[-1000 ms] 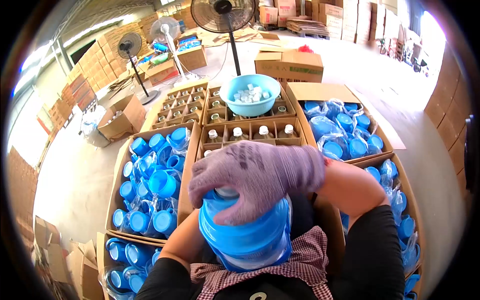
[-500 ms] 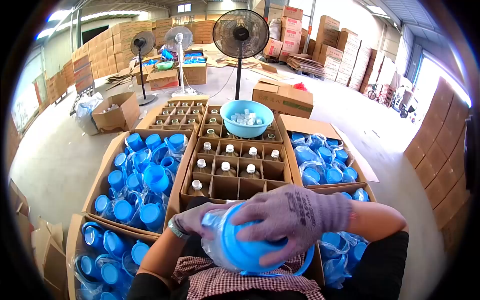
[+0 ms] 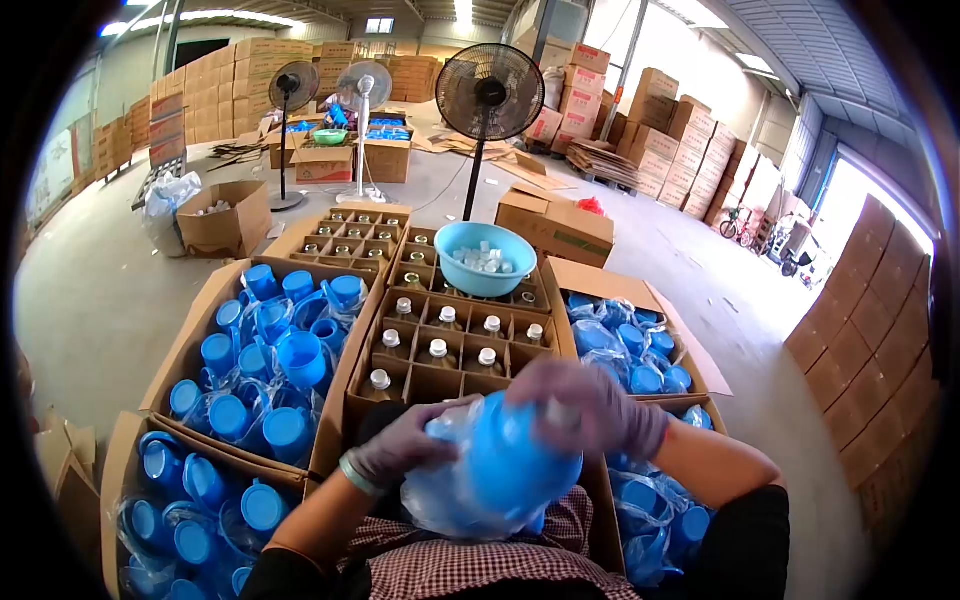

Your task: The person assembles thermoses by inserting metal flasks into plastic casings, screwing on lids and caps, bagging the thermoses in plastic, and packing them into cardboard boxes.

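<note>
A blue plastic jug (image 3: pixel 520 465), partly covered by a clear plastic bag (image 3: pixel 440 495), is held tilted in front of my checked apron (image 3: pixel 450 575). My left hand (image 3: pixel 410 440), in a grey-purple glove, is closed on the bagged side of the jug. Over the jug's upper right side is my gloved right hand (image 3: pixel 595 405), smeared by motion. Its fingers are too blurred to show their grip, and a pale patch beneath them is unclear. Just beyond my hands, white-capped bottles (image 3: pixel 438 352) stand in a divided carton (image 3: pixel 465 381).
Bagged blue jugs fill open cartons at left (image 3: pixel 165 405), lower left (image 3: pixel 112 500) and right (image 3: pixel 690 378). A light-blue basin (image 3: pixel 455 270) of small clear-white pieces rests on the rear bottle carton. Behind it stands a black fan (image 3: pixel 490 92). Stacked boxes (image 3: pixel 865 330) rise at far right.
My right hand has shifted off the jug's front face to its upper right side and is blurred. The jug has turned in my hands. My left hand still holds the bagged side.
</note>
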Tool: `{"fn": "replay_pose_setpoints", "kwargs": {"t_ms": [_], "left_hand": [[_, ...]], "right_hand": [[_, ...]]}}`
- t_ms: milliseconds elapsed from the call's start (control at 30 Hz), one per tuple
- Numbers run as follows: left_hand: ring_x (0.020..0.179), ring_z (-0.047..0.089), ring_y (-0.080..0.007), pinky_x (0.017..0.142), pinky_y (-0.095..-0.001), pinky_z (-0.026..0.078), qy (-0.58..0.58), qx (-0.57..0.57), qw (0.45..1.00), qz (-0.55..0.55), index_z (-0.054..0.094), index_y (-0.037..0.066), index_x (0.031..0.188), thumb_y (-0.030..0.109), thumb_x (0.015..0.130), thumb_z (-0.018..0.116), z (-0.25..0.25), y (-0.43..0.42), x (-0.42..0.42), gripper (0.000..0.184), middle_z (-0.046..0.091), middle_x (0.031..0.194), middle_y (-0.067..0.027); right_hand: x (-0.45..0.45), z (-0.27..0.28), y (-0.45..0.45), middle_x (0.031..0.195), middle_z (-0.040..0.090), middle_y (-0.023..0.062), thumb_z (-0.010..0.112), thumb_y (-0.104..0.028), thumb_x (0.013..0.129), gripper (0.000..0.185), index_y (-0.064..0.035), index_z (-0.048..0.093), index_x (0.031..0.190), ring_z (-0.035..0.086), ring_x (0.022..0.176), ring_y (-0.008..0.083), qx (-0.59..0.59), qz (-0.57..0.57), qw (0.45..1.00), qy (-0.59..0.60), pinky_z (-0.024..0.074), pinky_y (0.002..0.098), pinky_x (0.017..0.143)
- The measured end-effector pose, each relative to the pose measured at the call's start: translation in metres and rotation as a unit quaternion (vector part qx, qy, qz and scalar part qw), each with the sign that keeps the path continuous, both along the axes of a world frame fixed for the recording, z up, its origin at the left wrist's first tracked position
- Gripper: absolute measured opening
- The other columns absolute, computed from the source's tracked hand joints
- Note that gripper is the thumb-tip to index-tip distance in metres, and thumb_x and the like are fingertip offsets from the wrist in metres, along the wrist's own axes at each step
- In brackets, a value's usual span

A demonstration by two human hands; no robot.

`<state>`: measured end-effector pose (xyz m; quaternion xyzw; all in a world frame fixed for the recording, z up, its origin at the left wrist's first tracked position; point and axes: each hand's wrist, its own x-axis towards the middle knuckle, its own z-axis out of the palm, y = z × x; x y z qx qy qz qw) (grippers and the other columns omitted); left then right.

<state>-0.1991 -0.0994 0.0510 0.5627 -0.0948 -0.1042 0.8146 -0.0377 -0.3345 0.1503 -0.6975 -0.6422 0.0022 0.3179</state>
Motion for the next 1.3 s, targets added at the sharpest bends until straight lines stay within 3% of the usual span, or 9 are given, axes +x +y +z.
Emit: {"fn": "replay_pose_setpoints", "kwargs": {"t_ms": [67,333,400,500,800,867,933,1200,1300], "left_hand": [[0.120,0.063,-0.0237,0.105,-0.0364,0.049,-0.138,0.294,0.904,0.276,0.030,-0.004,0.158,0.038,0.084,0.085,-0.078,-0.071,-0.002,0.101,0.063,0.135,-0.0171],[0.132,0.056,-0.0233,0.116,-0.0400,0.042,-0.129,0.036,0.984,-0.116,0.036,0.000,0.158,0.024,0.076,0.090,-0.006,0.039,-0.011,0.101,0.057,0.146,-0.0151],[0.134,0.055,-0.0254,0.116,-0.0393,0.041,-0.022,-0.031,0.999,-0.029,0.039,-0.003,0.156,0.030,0.077,0.090,-0.001,0.021,-0.012,0.099,0.056,0.147,-0.0173],[0.136,0.052,-0.0279,0.115,-0.0380,0.040,-0.103,0.242,0.929,0.262,0.020,-0.004,0.160,0.032,0.078,0.090,-0.045,-0.069,-0.015,0.114,0.052,0.147,-0.0238],[0.125,0.062,-0.0218,0.111,-0.0398,0.047,-0.204,0.054,0.972,-0.106,0.043,-0.001,0.154,0.032,0.070,0.096,-0.048,0.059,0.013,0.104,0.063,0.139,-0.0141],[0.120,0.064,-0.0220,0.109,-0.0380,0.048,-0.031,-0.057,0.997,0.043,0.043,-0.002,0.153,0.035,0.070,0.095,-0.035,0.027,-0.002,0.105,0.067,0.132,-0.0138],[0.123,0.062,-0.0218,0.110,-0.0370,0.046,-0.128,0.180,0.928,0.300,0.037,-0.003,0.157,0.030,0.075,0.093,-0.054,-0.038,-0.020,0.105,0.063,0.138,-0.0150],[0.138,0.051,-0.0205,0.118,-0.0393,0.039,-0.085,0.023,0.993,-0.077,0.027,0.001,0.162,0.031,0.071,0.097,-0.027,0.032,-0.017,0.118,0.051,0.153,-0.0131],[0.128,0.057,-0.0169,0.111,-0.0356,0.045,-0.042,-0.008,0.992,0.119,0.040,-0.002,0.156,0.033,0.065,0.099,-0.035,-0.003,-0.017,0.114,0.059,0.144,-0.0110]], "right_hand": [[0.041,-0.029,0.007,0.116,0.069,0.0189,0.072,-0.027,0.091,0.036,-0.0054,0.069,0.119,0.071,0.103,0.0318,-0.028,-0.089,0.988,-0.120,0.0582,0.0397,0.089],[-0.036,0.036,0.019,0.110,0.071,0.0158,0.075,-0.032,0.087,0.039,-0.0080,0.069,0.117,0.070,0.101,0.0320,0.006,-0.037,0.992,-0.120,0.0581,0.0405,0.086],[-0.021,0.017,0.028,0.107,0.072,0.0146,0.075,-0.031,0.086,0.037,-0.0085,0.069,0.116,0.071,0.100,0.0319,0.044,-0.022,0.994,-0.101,0.0581,0.0400,0.085],[0.010,0.003,0.049,0.109,0.071,0.0182,0.074,-0.029,0.086,0.038,-0.0038,0.066,0.113,0.071,0.098,0.0342,-0.036,-0.192,0.978,-0.065,0.0560,0.0415,0.087],[-0.068,0.046,0.032,0.137,0.059,0.0207,0.088,-0.036,0.074,0.083,-0.0066,0.054,0.143,0.066,0.118,0.0376,-0.085,0.135,0.985,-0.067,0.0525,0.0450,0.102],[-0.034,0.017,0.036,0.141,0.056,0.0214,0.089,-0.037,0.071,0.093,-0.0063,0.048,0.149,0.065,0.119,0.0341,-0.002,0.035,0.999,-0.039,0.0519,0.0433,0.102],[0.005,-0.020,0.043,0.143,0.055,0.0210,0.091,-0.040,0.069,0.103,-0.0057,0.041,0.152,0.065,0.121,0.0325,0.045,-0.069,0.995,0.051,0.0512,0.0427,0.103],[-0.075,0.031,0.014,0.137,0.061,0.0226,0.091,-0.039,0.070,0.116,-0.0038,0.028,0.159,0.063,0.127,0.0360,-0.019,0.088,0.996,-0.017,0.0480,0.0450,0.109],[-0.050,0.013,0.015,0.125,0.066,0.0170,0.086,-0.035,0.073,0.113,-0.0044,0.024,0.161,0.066,0.113,0.0304,0.011,0.026,0.998,0.060,0.0504,0.0420,0.101]]}}
